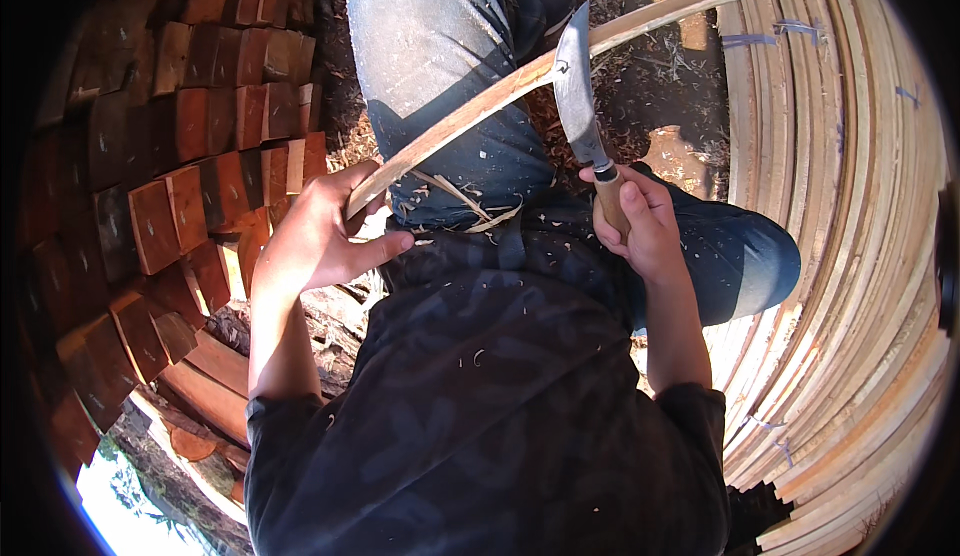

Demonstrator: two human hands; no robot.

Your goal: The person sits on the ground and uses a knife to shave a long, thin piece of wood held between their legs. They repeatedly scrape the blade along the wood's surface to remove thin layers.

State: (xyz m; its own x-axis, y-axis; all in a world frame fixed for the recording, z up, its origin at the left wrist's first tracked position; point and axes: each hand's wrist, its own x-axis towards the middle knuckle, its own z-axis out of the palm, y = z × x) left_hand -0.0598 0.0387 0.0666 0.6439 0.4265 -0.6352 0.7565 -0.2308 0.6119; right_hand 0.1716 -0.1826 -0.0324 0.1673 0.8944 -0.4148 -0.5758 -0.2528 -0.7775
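A long, slightly curved wooden strip (470,116) slants from my left hand up to the far right. Its near end lies in the grip of my left hand (315,231), with the thumb stretched along the near side. My right hand (648,221) is wrapped round the wooden handle of a knife (577,111) with a broad, curved metal blade. The blade points away from me and crosses the strip near its middle, seemingly touching it. Pale curled shavings (465,201) lie on my lap below the strip.
Stacked reddish-brown wooden blocks (190,201) rise on the left. Long pale wooden strips (800,206) are piled along the right, and the held strip's far end reaches over them. Shavings litter the dark ground (650,96) beyond my bent legs in blue jeans (420,46).
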